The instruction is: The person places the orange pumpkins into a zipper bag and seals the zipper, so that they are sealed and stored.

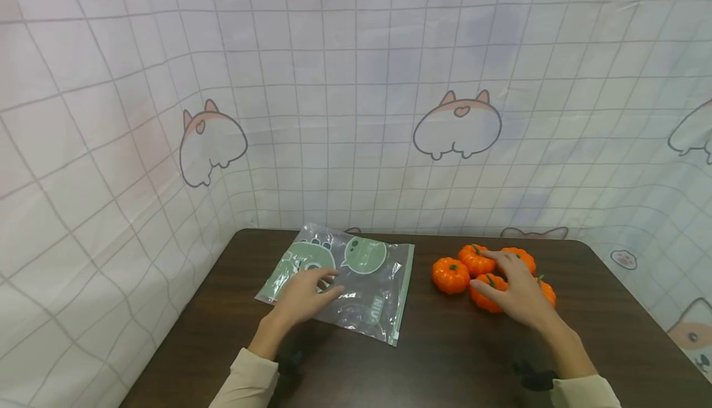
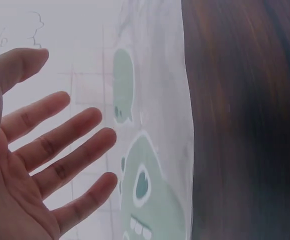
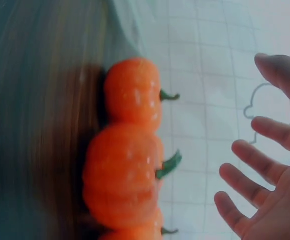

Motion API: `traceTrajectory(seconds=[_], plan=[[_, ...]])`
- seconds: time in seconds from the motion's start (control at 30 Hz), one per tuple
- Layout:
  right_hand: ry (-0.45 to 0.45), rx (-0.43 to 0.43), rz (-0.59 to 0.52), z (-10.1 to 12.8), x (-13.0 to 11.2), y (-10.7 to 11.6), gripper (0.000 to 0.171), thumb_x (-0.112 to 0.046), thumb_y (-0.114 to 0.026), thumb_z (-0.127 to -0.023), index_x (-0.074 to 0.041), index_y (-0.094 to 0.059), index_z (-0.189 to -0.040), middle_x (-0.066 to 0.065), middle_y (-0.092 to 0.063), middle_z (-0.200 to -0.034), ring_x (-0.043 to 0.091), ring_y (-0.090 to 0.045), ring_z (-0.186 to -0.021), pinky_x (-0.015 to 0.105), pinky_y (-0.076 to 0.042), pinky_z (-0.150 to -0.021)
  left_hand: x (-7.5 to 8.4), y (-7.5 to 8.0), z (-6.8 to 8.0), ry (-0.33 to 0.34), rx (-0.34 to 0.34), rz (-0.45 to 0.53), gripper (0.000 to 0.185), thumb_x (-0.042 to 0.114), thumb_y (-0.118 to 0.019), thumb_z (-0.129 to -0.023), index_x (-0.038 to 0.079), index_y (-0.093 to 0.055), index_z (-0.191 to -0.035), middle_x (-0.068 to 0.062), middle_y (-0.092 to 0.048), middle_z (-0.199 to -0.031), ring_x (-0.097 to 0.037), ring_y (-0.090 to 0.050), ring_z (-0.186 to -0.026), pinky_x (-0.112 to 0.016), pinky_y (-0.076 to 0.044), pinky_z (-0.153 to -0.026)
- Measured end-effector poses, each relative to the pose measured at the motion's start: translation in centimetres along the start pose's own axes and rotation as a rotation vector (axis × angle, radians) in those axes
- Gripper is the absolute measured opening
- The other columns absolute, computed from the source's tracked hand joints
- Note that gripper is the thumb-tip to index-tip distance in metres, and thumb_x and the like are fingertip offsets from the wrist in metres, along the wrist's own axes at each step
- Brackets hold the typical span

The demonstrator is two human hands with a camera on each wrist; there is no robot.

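Observation:
A clear zip bag [image 1: 361,278] printed with green cartoon figures lies flat on the dark brown table [image 1: 445,358]. My left hand [image 1: 318,289] is spread over the bag's left part with straight fingers and holds nothing. In the left wrist view the left hand's fingers [image 2: 60,145] stand a little apart from the bag [image 2: 150,150]. Several small orange pumpkins [image 1: 450,275] with green stems sit clustered right of the bag. My right hand [image 1: 500,279] hovers open above them. In the right wrist view a gap shows between its fingers [image 3: 255,175] and the pumpkins [image 3: 125,170].
A white grid-patterned curtain [image 1: 356,117] with cartoon animal prints encloses the table at the back and on both sides. The table's front edge lies near my sleeves [image 1: 250,383].

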State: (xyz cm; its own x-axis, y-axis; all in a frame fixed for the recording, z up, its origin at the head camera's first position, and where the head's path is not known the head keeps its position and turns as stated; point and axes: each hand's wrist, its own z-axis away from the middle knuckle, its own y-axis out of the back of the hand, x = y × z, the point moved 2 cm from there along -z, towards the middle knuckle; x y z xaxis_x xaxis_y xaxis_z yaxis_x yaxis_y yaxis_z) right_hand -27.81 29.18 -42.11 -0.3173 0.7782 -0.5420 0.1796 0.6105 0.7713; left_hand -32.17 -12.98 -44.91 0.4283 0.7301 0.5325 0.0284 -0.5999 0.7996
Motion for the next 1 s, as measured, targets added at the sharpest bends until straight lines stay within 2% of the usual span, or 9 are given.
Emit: traceTrajectory(seconds=[0.17, 0.27, 0.37, 0.6, 0.73, 1.0], plan=[[-0.007, 0.015, -0.078, -0.9, -0.7, -1.1, 0.071, -0.045, -0.069, -0.096, -0.009, -0.046, -0.152, 0.021, -0.047, -0.148, 0.043, -0.046, -0.13, 0.067, -0.044, -0.098, 1.3, -1.0, -0.3, 0.021, 0.06, 0.047, 0.031, 0.036, -0.072, -0.093, 0.018, -0.074, -0.119, -0.004, -0.078, -0.107, -0.023, -0.074, -0.094, -0.04, -0.057, -0.076], [-0.012, 0.024, -0.123, -1.5, -1.0, -1.7, 0.069, -0.041, -0.07, -0.096, -0.009, -0.045, -0.151, 0.021, -0.047, -0.147, 0.044, -0.047, -0.13, 0.067, -0.044, -0.099, 2.1, -1.9, -0.5, 0.031, 0.1, 0.06, 0.031, 0.034, -0.073, -0.092, 0.015, -0.075, -0.116, -0.004, -0.079, -0.104, -0.021, -0.075, -0.091, -0.04, -0.058, -0.077], [-0.016, 0.031, -0.168, -2.0, -1.2, -2.4, 0.067, -0.038, -0.07, -0.096, -0.008, -0.045, -0.151, 0.022, -0.046, -0.147, 0.044, -0.046, -0.132, 0.068, -0.042, -0.103, 2.8, -2.9, -0.8, 0.034, 0.115, 0.081, 0.031, 0.032, -0.073, -0.092, 0.013, -0.074, -0.116, -0.004, -0.078, -0.104, -0.02, -0.075, -0.09, -0.039, -0.058, -0.077], [-0.076, 0.048, -0.226, -2.8, -1.2, -3.9, 0.069, -0.04, -0.068, -0.096, -0.01, -0.043, -0.153, 0.021, -0.042, -0.151, 0.045, -0.042, -0.137, 0.068, -0.038, -0.107, 4.0, -4.8, -1.2, 0.022, 0.14, 0.129, 0.029, 0.028, -0.075, -0.089, 0.011, -0.075, -0.112, -0.006, -0.078, -0.103, -0.023, -0.074, -0.09, -0.035, -0.057, -0.075], [-0.1, 0.059, -0.249, -3.2, -1.0, -4.6, 0.071, -0.04, -0.069, -0.096, -0.011, -0.041, -0.154, 0.022, -0.04, -0.152, 0.045, -0.04, -0.138, 0.068, -0.038, -0.107, 4.7, -5.8, -1.4, 0.038, 0.118, 0.147, 0.03, 0.029, -0.076, -0.088, 0.013, -0.075, -0.112, -0.005, -0.077, -0.105, -0.023, -0.073, -0.092, -0.035, -0.056, -0.076], [-0.138, 0.048, -0.274, -3.6, -1.0, -6.1, 0.073, -0.036, -0.068, -0.097, -0.011, -0.035, -0.157, 0.025, -0.027, -0.163, 0.049, -0.03, -0.147, 0.074, -0.029, -0.112, 6.0, -7.6, -1.8, 0.067, 0.01, 0.053, 0.034, 0.034, -0.079, -0.081, 0.019, -0.074, -0.111, -0.004, -0.076, -0.105, -0.019, -0.071, -0.091, -0.038, -0.054, -0.075]])
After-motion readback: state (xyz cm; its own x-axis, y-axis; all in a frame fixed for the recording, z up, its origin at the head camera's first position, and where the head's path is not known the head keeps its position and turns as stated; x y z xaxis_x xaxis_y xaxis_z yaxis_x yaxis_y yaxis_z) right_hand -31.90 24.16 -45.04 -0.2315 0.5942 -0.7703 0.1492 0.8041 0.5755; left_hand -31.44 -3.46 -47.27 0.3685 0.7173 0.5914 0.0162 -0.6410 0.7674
